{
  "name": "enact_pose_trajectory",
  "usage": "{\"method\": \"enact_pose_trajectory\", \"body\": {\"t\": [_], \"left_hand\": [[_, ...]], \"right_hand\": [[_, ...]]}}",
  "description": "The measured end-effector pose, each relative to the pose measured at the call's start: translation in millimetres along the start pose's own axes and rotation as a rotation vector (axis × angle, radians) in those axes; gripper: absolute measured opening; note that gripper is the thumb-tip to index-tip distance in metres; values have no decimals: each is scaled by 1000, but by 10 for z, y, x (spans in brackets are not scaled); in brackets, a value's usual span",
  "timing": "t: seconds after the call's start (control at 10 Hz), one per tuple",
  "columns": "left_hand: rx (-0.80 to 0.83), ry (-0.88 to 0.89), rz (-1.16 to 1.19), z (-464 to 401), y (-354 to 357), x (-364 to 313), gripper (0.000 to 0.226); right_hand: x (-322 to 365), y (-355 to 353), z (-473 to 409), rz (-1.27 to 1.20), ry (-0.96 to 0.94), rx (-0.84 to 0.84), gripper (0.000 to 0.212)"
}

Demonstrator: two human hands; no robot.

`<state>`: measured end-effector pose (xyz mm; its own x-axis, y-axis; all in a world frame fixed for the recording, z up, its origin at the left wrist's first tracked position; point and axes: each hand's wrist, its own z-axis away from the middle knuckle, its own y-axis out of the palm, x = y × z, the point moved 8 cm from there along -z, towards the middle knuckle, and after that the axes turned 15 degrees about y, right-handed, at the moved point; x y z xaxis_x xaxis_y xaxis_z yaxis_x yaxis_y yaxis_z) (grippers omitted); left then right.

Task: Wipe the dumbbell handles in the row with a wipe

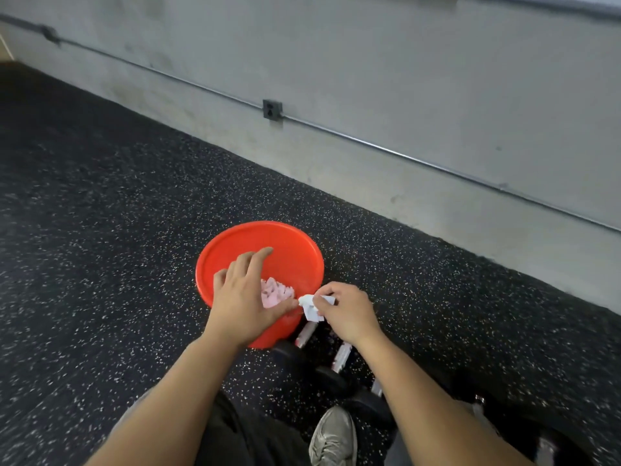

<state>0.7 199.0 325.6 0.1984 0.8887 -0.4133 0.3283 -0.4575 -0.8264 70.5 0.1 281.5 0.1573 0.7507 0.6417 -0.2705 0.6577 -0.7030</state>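
An orange wipe bucket (289, 250) with a flat lid stands on the speckled black floor. My left hand (242, 297) lies on the lid with fingers apart, beside a pink crumpled patch (276, 292) at the lid's near edge. My right hand (349, 314) pinches a white wipe (312, 308) just right of that patch, close to my left thumb. Below my hands lies a row of black dumbbells with chrome handles: one handle (306, 334) is next to the bucket, a second handle (342, 356) is farther right, and my right forearm partly hides the others.
A grey concrete wall (369, 79) with a conduit pipe and an outlet box (272, 110) runs diagonally behind the bucket. My grey shoe (334, 438) is at the bottom, beside a dumbbell head (331, 378). Speckled rubber floor (100, 213) stretches to the left.
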Motion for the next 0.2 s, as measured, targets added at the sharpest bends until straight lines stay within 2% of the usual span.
{"method": "enact_pose_trajectory", "body": {"t": [0.1,0.2], "left_hand": [[-1,-28,4,-12,18,93,104],[-16,-66,-23,-34,8,163,96]], "right_hand": [[126,15,-78,-105,-75,-29,13],[330,27,-94,-292,-154,36,30]]}}
